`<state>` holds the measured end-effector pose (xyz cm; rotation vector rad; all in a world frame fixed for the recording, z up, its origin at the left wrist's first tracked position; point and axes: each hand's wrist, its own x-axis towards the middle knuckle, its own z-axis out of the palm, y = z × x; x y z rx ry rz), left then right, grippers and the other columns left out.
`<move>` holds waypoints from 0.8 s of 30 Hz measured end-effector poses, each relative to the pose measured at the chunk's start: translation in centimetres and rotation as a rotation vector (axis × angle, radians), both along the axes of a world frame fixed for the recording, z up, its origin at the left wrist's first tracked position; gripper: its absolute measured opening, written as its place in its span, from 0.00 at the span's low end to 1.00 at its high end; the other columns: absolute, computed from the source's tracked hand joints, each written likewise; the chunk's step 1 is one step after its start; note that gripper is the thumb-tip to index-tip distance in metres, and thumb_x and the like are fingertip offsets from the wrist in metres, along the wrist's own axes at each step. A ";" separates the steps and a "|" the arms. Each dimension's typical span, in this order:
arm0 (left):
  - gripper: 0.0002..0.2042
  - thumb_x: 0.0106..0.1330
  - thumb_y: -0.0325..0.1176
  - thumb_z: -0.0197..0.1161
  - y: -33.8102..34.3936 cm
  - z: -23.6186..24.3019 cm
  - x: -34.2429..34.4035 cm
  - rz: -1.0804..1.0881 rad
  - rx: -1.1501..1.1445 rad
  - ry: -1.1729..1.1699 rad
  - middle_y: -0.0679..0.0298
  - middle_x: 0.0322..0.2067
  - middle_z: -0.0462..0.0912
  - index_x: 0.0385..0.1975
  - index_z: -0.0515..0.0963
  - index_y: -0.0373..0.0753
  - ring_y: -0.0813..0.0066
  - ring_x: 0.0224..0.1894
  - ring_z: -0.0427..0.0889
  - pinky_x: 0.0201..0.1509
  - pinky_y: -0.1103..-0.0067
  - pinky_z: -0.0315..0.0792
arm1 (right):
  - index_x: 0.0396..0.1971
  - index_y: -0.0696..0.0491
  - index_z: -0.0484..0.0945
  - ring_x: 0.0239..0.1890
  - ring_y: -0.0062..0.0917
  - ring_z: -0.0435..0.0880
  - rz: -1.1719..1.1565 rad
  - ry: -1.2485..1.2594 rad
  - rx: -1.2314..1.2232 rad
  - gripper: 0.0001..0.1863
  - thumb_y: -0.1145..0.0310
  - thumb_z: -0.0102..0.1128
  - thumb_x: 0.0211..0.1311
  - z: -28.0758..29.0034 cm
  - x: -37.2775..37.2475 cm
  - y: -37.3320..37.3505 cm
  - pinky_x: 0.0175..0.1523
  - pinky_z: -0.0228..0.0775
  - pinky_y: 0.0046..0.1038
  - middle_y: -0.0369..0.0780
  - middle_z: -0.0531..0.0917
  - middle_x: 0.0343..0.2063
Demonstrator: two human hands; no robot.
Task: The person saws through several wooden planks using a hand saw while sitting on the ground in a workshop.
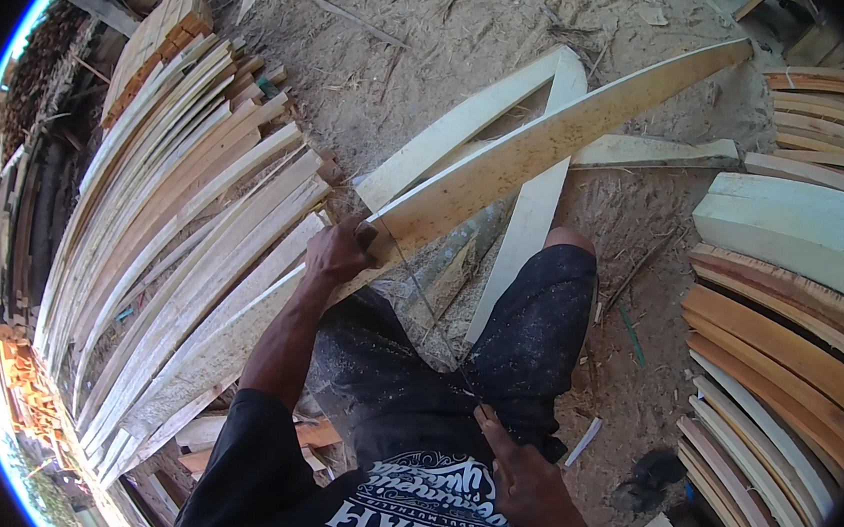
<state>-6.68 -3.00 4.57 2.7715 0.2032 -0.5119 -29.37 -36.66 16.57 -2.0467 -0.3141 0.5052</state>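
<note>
the person's left grip (339, 250) is closed over a long curved plank (495, 178), its fingers bent around the edge; how much of the wood lies inside the palm cannot be told. the right grip (535, 489), nearer and to the right, is folded around the near end of a thin, dark saw-like tool (433, 316), whose handle is mostly covered by the hand. the tool runs between the two hands, its far part meeting the plank just beside the left one; whether its edge has bitten into the wood cannot be seen.

the plank slants from the near left, beside the lumber pile, up to a tapered far right end, passing over pale crossed boards (529, 235). it looks stiff and fairly heavy for its length, likely to tip or swing if taken by one end. a hold close to where it rests would steady it best, fingers kept clear of the tool. the sawn faces should be rough rather than slippery; the thin tool would probably flex, so its handle is the place to take.

farther out, a lumber pile (163, 186) fills the left, stacked boards (796, 231) line the right, and chip-strewn ground (356, 97) spreads beyond.
</note>
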 end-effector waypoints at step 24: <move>0.27 0.38 0.47 0.77 -1.2 1.2 -0.3 0.030 0.015 -0.076 0.56 0.34 0.85 0.40 0.80 0.45 0.55 0.39 0.83 0.44 0.65 0.75 | 0.67 0.45 0.56 0.47 0.51 0.77 0.017 0.181 -0.058 0.38 0.83 0.50 0.54 -8.5 15.4 10.6 0.50 0.73 0.44 0.55 0.75 0.51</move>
